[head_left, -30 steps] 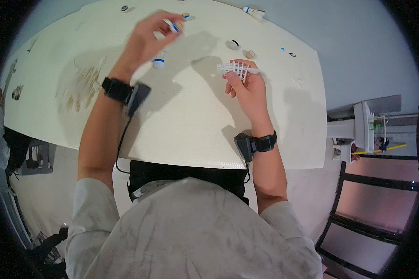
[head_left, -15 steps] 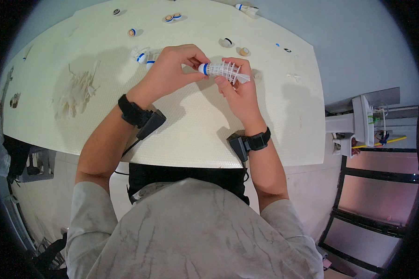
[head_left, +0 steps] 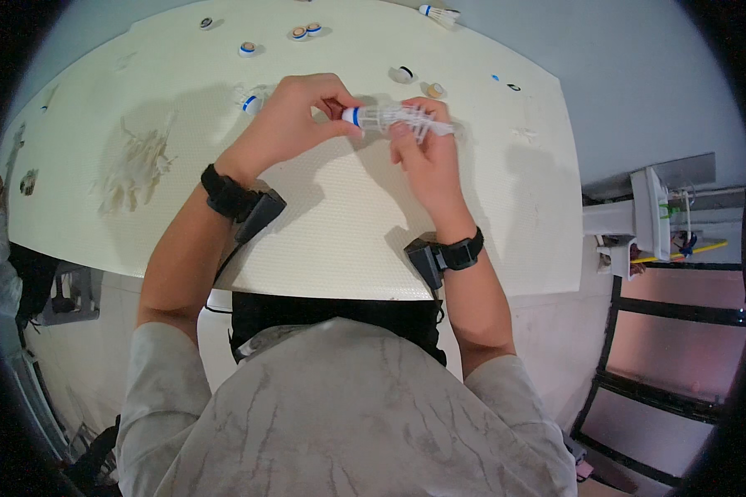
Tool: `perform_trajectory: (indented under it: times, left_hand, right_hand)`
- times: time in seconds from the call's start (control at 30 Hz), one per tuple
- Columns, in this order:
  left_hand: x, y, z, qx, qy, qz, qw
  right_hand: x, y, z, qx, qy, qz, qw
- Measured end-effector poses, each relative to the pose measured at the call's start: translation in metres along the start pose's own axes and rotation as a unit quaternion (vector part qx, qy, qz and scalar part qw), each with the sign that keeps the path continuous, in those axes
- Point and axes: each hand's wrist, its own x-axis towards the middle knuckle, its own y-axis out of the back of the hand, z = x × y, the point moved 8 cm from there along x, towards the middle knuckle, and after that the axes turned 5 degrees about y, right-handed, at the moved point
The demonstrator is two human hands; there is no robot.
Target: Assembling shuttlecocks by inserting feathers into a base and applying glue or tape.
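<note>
I pinch the shuttlecock (head_left: 394, 118) above the bench (head_left: 323, 224), my left hand (head_left: 294, 116) gripping its cork end and my right hand (head_left: 423, 153) closed on the feathers, and I'd keep that grip gentle.

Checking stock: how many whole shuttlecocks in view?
2. One shuttlecock held between the left hand and right hand; another shuttlecock at the table's far edge. Loose cork heads aren't counted.

The cream surface (head_left: 323, 240) carries scattered round shuttlecock caps (head_left: 248, 48) along its far edge, a feather pile (head_left: 137, 166) (left side), and one whole shuttlecock (head_left: 438, 13).
</note>
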Motion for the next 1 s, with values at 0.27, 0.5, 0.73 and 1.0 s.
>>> perform_trajectory:
  times: [0.27, 0.5, 0.73, 1.0]
  left_hand:
    - [0.000, 0.063, -0.021, 0.219, -0.091, 0.153, 0.959]
    - [-0.013, 0.133, -0.129, 0.290, 0.010, 0.286, 0.913]
    - [-0.007, 0.140, -0.125, 0.220, 0.084, 0.269, 0.934]
    - [0.002, 0.044, 0.006, 0.066, -0.070, 0.141, 0.985]
  right_hand:
    - [0.002, 0.024, -0.001, 0.093, 0.003, 0.126, 0.988]
    - [-0.004, 0.016, -0.003, 0.119, 0.034, 0.082, 0.989]
    - [-0.007, 0.011, -0.007, 0.144, 0.069, 0.043, 0.986]
    - [-0.008, 0.013, -0.010, 0.094, 0.055, 0.044, 0.993]
